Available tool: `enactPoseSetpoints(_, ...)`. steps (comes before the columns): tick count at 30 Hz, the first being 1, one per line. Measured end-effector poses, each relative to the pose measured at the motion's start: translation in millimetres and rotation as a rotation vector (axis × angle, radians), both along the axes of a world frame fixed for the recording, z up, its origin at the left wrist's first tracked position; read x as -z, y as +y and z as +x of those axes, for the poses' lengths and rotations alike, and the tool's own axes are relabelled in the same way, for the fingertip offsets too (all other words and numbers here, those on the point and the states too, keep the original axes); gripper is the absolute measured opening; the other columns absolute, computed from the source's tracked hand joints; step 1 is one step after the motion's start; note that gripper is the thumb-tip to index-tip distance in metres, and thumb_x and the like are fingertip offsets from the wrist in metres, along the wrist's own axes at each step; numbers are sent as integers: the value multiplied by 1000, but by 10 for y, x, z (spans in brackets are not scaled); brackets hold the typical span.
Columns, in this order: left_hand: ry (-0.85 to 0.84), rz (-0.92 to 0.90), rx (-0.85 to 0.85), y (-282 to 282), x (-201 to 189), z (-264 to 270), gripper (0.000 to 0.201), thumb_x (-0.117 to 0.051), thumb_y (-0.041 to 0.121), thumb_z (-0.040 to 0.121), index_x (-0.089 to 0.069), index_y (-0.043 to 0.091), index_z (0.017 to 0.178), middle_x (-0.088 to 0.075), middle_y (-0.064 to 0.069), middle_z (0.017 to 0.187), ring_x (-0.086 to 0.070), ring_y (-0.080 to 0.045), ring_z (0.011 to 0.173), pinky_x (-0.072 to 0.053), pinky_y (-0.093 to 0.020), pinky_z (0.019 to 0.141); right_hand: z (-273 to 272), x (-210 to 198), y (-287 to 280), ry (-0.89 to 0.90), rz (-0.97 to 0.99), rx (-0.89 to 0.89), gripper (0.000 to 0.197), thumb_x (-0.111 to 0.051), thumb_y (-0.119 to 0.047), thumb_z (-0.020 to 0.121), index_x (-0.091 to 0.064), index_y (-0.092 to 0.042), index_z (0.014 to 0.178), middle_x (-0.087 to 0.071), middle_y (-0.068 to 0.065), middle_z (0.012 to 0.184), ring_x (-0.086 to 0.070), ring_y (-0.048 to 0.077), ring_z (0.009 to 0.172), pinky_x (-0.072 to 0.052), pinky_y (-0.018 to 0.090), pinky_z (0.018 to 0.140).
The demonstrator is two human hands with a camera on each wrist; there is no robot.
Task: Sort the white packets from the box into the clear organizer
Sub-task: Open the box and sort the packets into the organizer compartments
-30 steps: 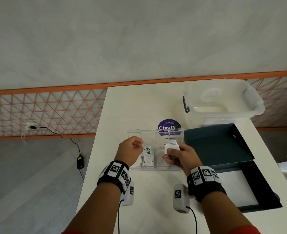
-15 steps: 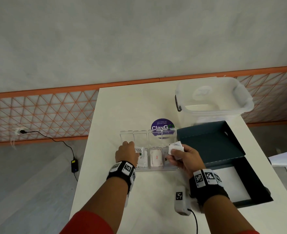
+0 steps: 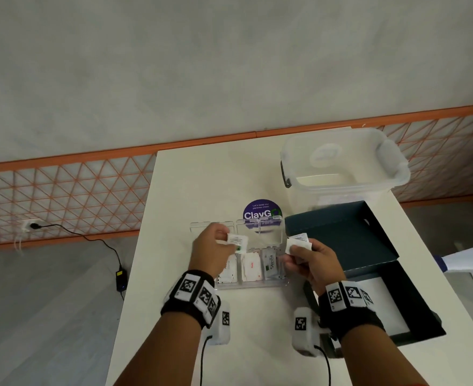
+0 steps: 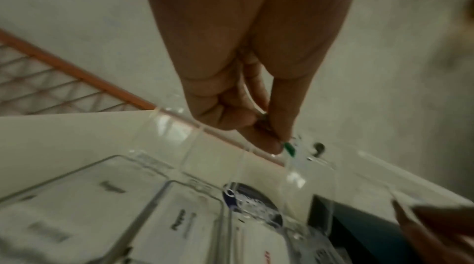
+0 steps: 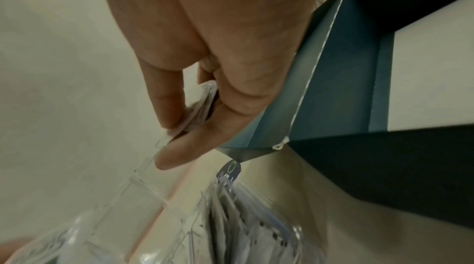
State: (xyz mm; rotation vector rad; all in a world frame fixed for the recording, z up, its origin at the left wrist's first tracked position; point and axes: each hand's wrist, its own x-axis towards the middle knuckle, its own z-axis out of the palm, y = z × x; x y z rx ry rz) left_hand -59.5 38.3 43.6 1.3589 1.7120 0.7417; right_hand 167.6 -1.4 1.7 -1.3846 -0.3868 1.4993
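Observation:
The clear organizer (image 3: 257, 285) lies on the white table with its lid (image 3: 268, 232) raised; white packets (image 3: 250, 270) fill its front compartments. My left hand (image 3: 218, 249) hovers over the organizer's left part and pinches one white packet with a green mark (image 3: 238, 240), seen edge-on in the left wrist view (image 4: 288, 147). My right hand (image 3: 302, 254) is at the organizer's right end and holds a small stack of white packets (image 3: 298, 242) between thumb and fingers (image 5: 195, 110). The dark box (image 3: 397, 299) lies open to the right, its flap (image 3: 333, 240) folded back.
A lidded translucent plastic tub (image 3: 341, 168) stands at the back right of the table. A purple round sticker (image 3: 260, 213) lies behind the organizer. The table's left edge (image 3: 135, 260) drops to the floor, where a cable and charger (image 3: 121, 277) lie.
My left hand has lifted off the organizer's left compartment and now pinches a green-marked packet above it. My right hand with its stack has stayed at the organizer's right end.

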Motion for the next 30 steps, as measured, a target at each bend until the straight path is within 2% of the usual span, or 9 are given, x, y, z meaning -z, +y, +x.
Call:
enactPoseSetpoints(3,-1,-50,262,36,2,348,35,-75,3,76,-66,29,98,-69,9,93,-67,-7,83,-50,-12,62,79,10,5,6,-9,18,15,-65,4,89,-66,0,103,-70,23,82,-70,30,71,-62,33,61)
enactPoseSetpoints(6,163,-73,450,97,136,636,38,-72,5,81,-70,23,114,-68,1,115,-63,-13,104,-50,-24,91,157,31,-8,13,-10,10,15,-65,4,89,-66,-1,103,-72,20,80,-71,28,70,-60,31,57)
enactPoseSetpoints(9,389,-21,594,94,318,759,41,-68,4,84,-67,21,121,-62,-4,124,-58,-19,114,-43,-25,99,212,63,-17,23,-12,2,16,-65,4,89,-66,-2,104,-73,20,82,-72,27,72,-60,31,59)
enactPoseSetpoints(11,490,23,625,55,407,777,39,-64,4,86,-66,22,120,-56,-4,122,-55,-23,113,-43,-30,98,238,75,-13,24,-12,-1,16,-65,4,89,-66,-2,104,-73,20,83,-72,28,72,-61,32,60)
enactPoseSetpoints(17,559,146,634,32,514,792,25,-62,4,84,-61,20,104,-49,1,113,-58,-25,96,-47,-34,83,249,115,26,25,-20,-18,16,-65,4,89,-66,-3,103,-74,19,82,-72,28,72,-60,32,59)
enactPoseSetpoints(20,617,189,666,-10,544,802,18,-58,20,88,-69,24,101,-52,2,114,-51,-22,103,-42,-35,87,229,132,40,19,-22,-32,16,-66,4,88,-67,-4,102,-74,18,82,-72,27,72,-60,32,60)
enactPoseSetpoints(25,767,240,728,-47,507,798,23,-52,37,89,-68,33,105,-51,9,122,-41,-21,113,-29,-38,89,239,128,61,17,-21,-42,16,-66,4,88,-67,-4,103,-74,17,81,-72,26,70,-60,32,60)
enactPoseSetpoints(27,834,250,763,-45,482,797,22,-53,36,89,-67,33,105,-49,6,121,-39,-23,113,-28,-40,89,217,128,62,14,-22,-46,16,-66,4,88,-67,-4,103,-74,17,79,-72,25,69,-60,32,60)
enactPoseSetpoints(30,895,242,812,-50,466,848,19,-58,24,88,-65,28,105,-53,4,116,-41,-25,113,-28,-40,88,174,121,67,2,-22,-59,17,-65,4,89,-67,-4,103,-74,17,79,-72,25,69,-61,32,61)
